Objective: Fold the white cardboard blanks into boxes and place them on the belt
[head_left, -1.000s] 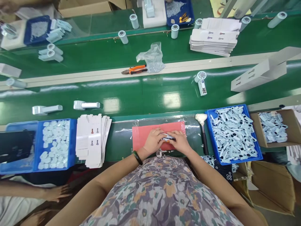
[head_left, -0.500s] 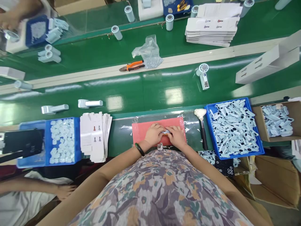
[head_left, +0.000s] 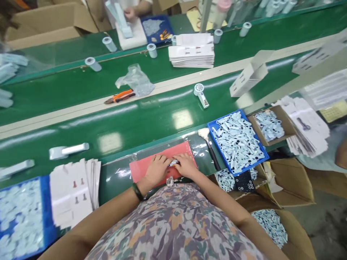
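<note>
Small pale part [head_left: 174, 163]: held just above or on a red mat [head_left: 143, 169], directly in front of the body; contact with the mat cannot be told. Long axis laid roughly left to right, rising slightly to the right—the ends are covered by fingers, so its heading cannot be made out. Left hand [head_left: 158, 169]: palm down, fingers curled, the part's left end pinched; a dark green bracelet [head_left: 137, 192] is worn at the wrist. Right hand [head_left: 185, 165]: turned inward, the right end pinched by fingertips. To the right: a black-handled hammer [head_left: 213, 155], then a blue tray [head_left: 251, 166] heaped with pale parts. To the left: white flattened boxes [head_left: 65, 206], stacked. Beyond—one handheld fan [head_left: 201, 96] and orange-handled pliers [head_left: 119, 96].
</note>
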The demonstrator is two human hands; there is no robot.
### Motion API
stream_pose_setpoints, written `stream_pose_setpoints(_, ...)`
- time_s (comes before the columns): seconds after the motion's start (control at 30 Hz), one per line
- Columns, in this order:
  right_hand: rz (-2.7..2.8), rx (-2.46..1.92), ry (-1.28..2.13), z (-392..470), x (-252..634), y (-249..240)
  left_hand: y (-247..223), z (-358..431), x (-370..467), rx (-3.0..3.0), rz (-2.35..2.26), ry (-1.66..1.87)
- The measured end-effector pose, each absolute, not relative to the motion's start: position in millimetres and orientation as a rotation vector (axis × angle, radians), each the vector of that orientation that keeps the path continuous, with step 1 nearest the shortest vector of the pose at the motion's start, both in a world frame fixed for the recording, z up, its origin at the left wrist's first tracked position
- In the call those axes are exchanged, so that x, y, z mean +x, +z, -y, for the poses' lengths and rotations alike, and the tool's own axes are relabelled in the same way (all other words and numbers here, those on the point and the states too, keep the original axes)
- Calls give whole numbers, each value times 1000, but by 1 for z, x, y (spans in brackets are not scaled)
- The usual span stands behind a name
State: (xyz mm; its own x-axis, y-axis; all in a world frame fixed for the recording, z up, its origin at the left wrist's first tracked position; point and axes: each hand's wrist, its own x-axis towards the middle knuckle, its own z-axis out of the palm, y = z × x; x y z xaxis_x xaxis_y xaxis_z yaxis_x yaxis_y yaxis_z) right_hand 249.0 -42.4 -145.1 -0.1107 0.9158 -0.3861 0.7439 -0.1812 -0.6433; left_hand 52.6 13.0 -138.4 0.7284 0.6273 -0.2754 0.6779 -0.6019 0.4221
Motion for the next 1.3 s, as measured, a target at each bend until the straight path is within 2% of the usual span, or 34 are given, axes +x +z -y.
stream_pose_setpoints(0.1,1698,-1968,923,46,296,-138,-134,-49,50,2566,-873,-213)
stream_pose_setpoints(0.23,1421,-2269,443,37,388,-135,-124,-149,83,2778,-828,-90)
stream_pose_setpoints(0.33,1416,-2462,283,9,428,-143,-120,-220,133,2817,-936,-7)
stream_pose_setpoints(0.43,1482,-2570,221,-20,435,-152,-124,-251,177,2761,-1028,-80)
stream_pose_setpoints(0.53,1633,-2666,272,-35,435,-155,-134,-247,177,2742,-1043,-82)
stream_pose_setpoints(0.6,1746,-2717,331,-35,440,-150,-139,-238,137,2754,-1074,-48)
stream_pose_setpoints(0.7,1715,-2672,313,-23,445,-134,-139,-229,20,2686,-1354,-132)
stream_pose_setpoints(0.8,1532,-2491,272,-3,424,-125,-126,-227,-122,2381,-1834,-507)
stream_pose_setpoints(0.9,1231,-2329,623,20,366,-135,-107,-225,-229,1988,-2011,-889)
stream_pose_setpoints(0.97,1068,-2248,948,37,316,-147,-98,-223,-268,1901,-1984,-964)
stream_pose_setpoints(1.13,803,-2113,1274,59,237,-164,-88,-222,-280,2053,-1837,-864)
stream_pose_setpoints(1.3,643,-1989,1282,61,246,-149,-87,-185,-187,2380,-1554,-451)
